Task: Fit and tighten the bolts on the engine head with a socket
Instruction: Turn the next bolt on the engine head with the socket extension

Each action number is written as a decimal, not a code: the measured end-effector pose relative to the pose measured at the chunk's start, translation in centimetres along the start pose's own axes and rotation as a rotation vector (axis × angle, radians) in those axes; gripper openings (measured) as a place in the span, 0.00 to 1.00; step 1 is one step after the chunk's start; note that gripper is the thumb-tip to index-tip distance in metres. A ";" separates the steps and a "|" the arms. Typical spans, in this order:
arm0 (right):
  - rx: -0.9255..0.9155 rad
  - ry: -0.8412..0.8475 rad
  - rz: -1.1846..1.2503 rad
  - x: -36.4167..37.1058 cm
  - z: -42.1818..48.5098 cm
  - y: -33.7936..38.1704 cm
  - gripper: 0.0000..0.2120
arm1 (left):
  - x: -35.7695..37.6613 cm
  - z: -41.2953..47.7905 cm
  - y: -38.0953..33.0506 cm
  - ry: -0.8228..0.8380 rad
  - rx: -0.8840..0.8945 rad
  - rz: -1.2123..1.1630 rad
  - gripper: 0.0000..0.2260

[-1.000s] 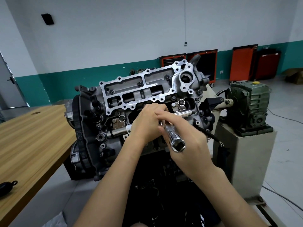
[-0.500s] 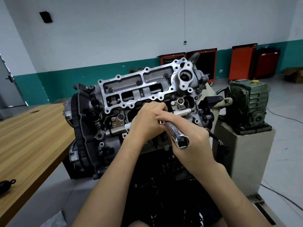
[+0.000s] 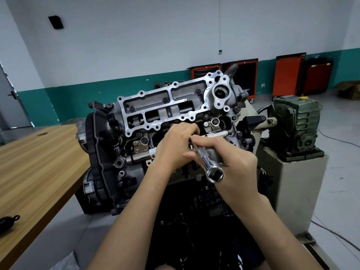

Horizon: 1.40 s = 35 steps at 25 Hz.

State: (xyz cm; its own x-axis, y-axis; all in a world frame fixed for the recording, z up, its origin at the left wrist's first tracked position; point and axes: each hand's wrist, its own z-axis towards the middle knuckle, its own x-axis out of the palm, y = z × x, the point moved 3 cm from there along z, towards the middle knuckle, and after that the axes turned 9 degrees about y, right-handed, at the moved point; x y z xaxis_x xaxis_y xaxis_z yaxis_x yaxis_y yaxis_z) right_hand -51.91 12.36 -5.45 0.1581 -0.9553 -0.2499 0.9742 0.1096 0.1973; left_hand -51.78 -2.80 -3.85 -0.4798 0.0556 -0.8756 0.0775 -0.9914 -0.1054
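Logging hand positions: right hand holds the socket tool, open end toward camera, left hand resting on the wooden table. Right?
No: the left hand is over the engine head, at the far end of the socket tool, not on the wooden table, as the head view shows. Rest holds.

Walls: we see a white wall [image 3: 136,36] with a teal band [image 3: 64,102] below
Floor: we see a grey floor [image 3: 342,164]
Furniture: we see a wooden worktop [image 3: 39,164] left, orange cabinets [image 3: 288,75] behind

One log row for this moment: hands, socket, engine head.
left hand: curled at socket tip, hold hidden | right hand: grips socket, drive end toward camera | engine head: contact point hidden by hands
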 end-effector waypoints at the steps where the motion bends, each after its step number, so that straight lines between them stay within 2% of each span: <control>1: -0.003 0.005 0.008 0.1 -0.1 0.1 0.13 | 0.0 -0.1 0.0 0.000 0.001 -0.015 0.07; 4: -0.061 0.111 0.035 0.8 -0.3 0.7 0.14 | -0.1 -0.1 -0.2 0.004 0.002 -0.045 0.07; 6: -0.066 0.084 0.024 0.5 0.0 0.5 0.13 | -0.1 0.0 -0.3 0.010 0.017 -0.019 0.10; 9: -0.018 -0.010 -0.003 -0.1 0.2 0.0 0.13 | -0.1 -0.1 -0.2 0.002 -0.011 -0.014 0.08; 14: -0.056 0.060 -0.032 0.5 -0.4 0.4 0.15 | -0.1 0.0 -0.1 -0.020 -0.009 -0.036 0.15; 19: -0.003 -0.009 -0.032 0.0 0.1 0.0 0.14 | 0.2 0.0 0.2 -0.026 0.018 -0.014 0.08; 23: -0.053 0.107 0.014 0.8 -0.1 0.4 0.17 | 0.0 0.1 -0.1 -0.013 -0.007 -0.015 0.15; 27: -0.011 -0.019 -0.037 -0.1 0.0 -0.1 0.13 | 0.2 0.0 0.1 -0.025 0.015 0.008 0.07; 32: -0.098 0.085 0.006 0.8 -0.2 0.6 0.15 | 0.2 0.2 0.1 -0.004 -0.008 0.004 0.09; 35: -0.044 0.005 -0.013 0.1 0.1 0.0 0.14 | 0.0 -0.1 -0.2 -0.024 0.000 -0.013 0.08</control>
State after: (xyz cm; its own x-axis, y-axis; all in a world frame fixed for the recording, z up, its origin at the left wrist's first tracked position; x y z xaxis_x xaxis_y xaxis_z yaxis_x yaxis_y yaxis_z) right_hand -51.94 12.27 -5.35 0.1459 -0.9555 -0.2565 0.9823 0.1092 0.1519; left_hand -51.68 -2.59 -3.88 -0.5016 0.0651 -0.8626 0.0714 -0.9907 -0.1163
